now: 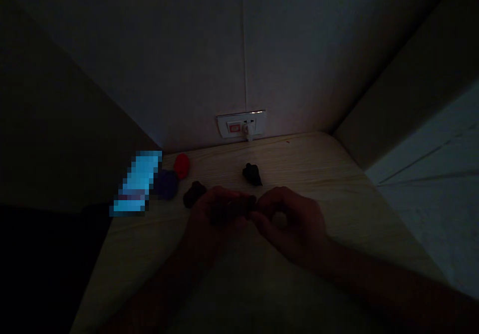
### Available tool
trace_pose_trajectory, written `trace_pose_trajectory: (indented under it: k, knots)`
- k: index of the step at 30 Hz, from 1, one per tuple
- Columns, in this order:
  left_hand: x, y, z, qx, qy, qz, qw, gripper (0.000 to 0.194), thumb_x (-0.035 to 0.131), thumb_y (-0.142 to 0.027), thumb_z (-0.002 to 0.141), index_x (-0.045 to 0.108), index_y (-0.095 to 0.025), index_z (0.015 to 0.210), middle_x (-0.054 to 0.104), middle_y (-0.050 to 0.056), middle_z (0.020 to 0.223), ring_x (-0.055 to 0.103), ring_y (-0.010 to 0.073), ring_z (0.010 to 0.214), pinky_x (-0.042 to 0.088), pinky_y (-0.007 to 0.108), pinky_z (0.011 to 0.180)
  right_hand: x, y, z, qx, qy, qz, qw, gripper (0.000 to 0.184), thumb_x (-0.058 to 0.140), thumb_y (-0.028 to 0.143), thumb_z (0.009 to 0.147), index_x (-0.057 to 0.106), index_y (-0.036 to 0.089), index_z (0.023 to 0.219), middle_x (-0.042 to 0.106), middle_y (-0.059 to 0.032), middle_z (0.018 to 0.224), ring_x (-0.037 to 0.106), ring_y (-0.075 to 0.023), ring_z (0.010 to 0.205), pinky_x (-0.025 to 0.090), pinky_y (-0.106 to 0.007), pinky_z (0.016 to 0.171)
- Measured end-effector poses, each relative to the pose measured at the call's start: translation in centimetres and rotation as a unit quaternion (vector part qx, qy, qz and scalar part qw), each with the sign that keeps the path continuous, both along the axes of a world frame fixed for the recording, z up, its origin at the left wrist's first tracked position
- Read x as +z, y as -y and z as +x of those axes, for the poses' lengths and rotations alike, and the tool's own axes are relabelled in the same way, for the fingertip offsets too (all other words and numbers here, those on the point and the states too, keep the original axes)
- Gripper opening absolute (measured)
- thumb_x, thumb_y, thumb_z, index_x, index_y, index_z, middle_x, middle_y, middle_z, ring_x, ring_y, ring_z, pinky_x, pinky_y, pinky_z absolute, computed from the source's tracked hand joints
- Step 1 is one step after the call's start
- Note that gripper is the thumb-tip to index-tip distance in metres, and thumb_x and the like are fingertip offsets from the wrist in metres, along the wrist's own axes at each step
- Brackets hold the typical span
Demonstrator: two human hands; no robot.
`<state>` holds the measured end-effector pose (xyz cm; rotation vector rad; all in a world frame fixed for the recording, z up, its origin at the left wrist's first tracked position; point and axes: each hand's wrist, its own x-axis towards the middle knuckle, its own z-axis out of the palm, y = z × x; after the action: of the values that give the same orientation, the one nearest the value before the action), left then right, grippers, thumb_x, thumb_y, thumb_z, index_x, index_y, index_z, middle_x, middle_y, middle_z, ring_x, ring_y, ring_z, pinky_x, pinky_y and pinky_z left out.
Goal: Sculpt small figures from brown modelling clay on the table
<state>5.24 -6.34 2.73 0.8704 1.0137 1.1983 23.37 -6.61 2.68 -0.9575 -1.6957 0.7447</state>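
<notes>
Both hands meet above a wooden tabletop, in very dim light. My left hand (215, 214) is closed around a small dark lump (235, 208) that looks like modelling clay; its exact shape is lost in shadow. At the lump's right end, the thumb and forefinger of my right hand (294, 224) pinch it. Just left of my left hand lies a dark brown lump (194, 194). A black lump with a pointed end (252, 174) rests beyond the hands. Farther left are a blue lump (166, 184) and a red one (181, 166).
A lit, pixelated screen (138, 181) stands at the table's left edge, beside the blue lump. The wooden tabletop (318, 169) ends against a pale wall (187, 74). A socket plate (241, 124) with a plug in it sits low on that wall.
</notes>
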Motion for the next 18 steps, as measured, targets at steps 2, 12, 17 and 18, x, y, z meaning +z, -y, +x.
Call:
trace_pose_trajectory:
  k: [2, 12, 17, 18]
  knots:
    - [-0.16, 0.03, 0.02, 0.003, 0.012, -0.005, 1.0, 0.037, 0.095, -0.017, 0.053, 0.073, -0.025, 0.082, 0.082, 0.0, 0.093, 0.077, 0.0198, 0.09, 0.061, 0.031, 0.082, 0.02, 0.06, -0.01, -0.002, -0.002, 0.007, 1.0, 0.013, 0.075, 0.024, 0.088, 0.063, 0.02, 0.09, 0.068, 0.0018, 0.069, 0.064, -0.0107, 0.056, 0.052, -0.022, 0.053]
    - [-0.04, 0.01, -0.03, -0.001, -0.021, 0.013, 1.0, 0.036, 0.094, -0.019, 0.056, 0.072, -0.024, 0.083, 0.082, 0.002, 0.095, 0.077, 0.0217, 0.091, 0.061, 0.033, 0.083, -0.1, 0.19, -0.09, 0.002, -0.007, 0.007, 1.0, 0.012, 0.073, 0.018, 0.087, 0.062, 0.021, 0.092, 0.066, 0.0032, 0.068, 0.062, -0.0093, 0.054, 0.049, -0.02, 0.051]
    - [0.05, -0.07, 0.02, -0.007, -0.035, 0.023, 0.999, 0.036, 0.094, -0.02, 0.056, 0.07, -0.024, 0.083, 0.082, 0.003, 0.094, 0.078, 0.0238, 0.092, 0.063, 0.036, 0.083, 0.01, 0.2, -0.02, -0.003, -0.001, 0.003, 1.0, 0.011, 0.071, 0.019, 0.087, 0.06, 0.021, 0.09, 0.064, 0.0032, 0.066, 0.061, -0.0098, 0.053, 0.05, -0.02, 0.051]
    - [0.1, -0.1, 0.02, -0.008, -0.038, 0.028, 0.999, 0.036, 0.094, -0.019, 0.055, 0.069, -0.024, 0.082, 0.083, 0.003, 0.094, 0.078, 0.0241, 0.091, 0.063, 0.036, 0.082, 0.11, 0.16, -0.01, -0.004, 0.008, 0.009, 1.0, 0.01, 0.07, 0.019, 0.087, 0.06, 0.021, 0.088, 0.064, 0.0032, 0.066, 0.06, -0.0098, 0.052, 0.049, -0.02, 0.05]
